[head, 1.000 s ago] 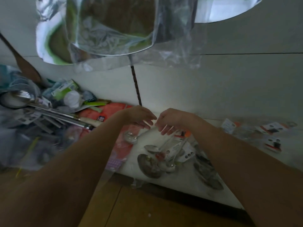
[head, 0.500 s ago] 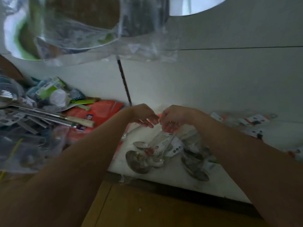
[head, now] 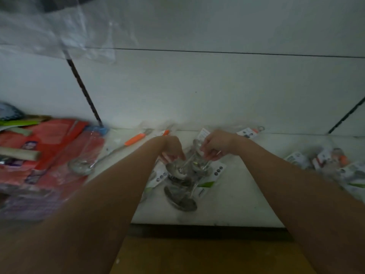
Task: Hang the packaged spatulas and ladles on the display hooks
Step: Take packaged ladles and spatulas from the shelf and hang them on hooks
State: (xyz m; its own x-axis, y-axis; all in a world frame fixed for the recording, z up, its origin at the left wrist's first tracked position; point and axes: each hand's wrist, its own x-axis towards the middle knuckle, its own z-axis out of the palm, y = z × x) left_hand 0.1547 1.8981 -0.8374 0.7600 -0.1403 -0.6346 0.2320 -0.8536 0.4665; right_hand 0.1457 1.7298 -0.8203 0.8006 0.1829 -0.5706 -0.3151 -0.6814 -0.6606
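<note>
Steel ladles all down on the shelf, nothing hung yet as far as I can see

Your left hand and right hand are both curled, pinching wrapped ladles in the pile mid-shelf. More packs sit at 3 o'clock, an orange-handled ladle lies at 9 o'clock. No display hooks in view, so basically the whole job's left, I'd say.

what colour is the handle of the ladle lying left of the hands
Orange, on the ladle handle, clearest in the head view.
</note>
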